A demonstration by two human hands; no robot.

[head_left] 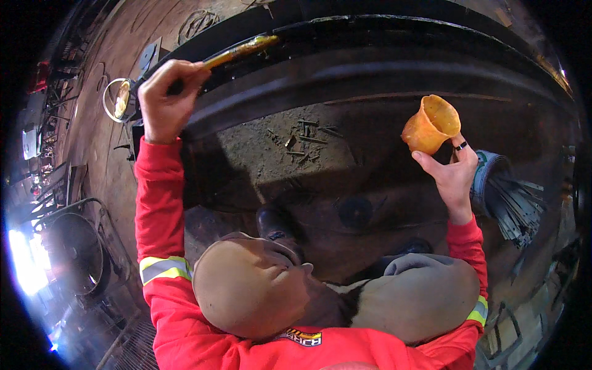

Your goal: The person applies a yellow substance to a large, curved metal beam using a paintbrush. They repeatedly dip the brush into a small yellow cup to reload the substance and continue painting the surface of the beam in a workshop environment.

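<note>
In the head view, the hands are well apart. The left hand (169, 98) grips a yellow stick (242, 52), pointing from it toward the right over a dark beam (370, 74); contact I cannot tell. The right hand (449, 176) clasps an orange cup (420, 128) above its thumb. Just right of that hand sits a bucket (485, 171) of thin rods (515, 206).

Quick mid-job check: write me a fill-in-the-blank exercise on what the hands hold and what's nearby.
1. The cup in the right hand is ____.
2. The long yellow tool is in the person's ____ hand.
3. The sleeves are mostly ____.
4. The bucket of thin strips is on the picture's ____ side.

Missing words: orange; left; red; right.
</note>
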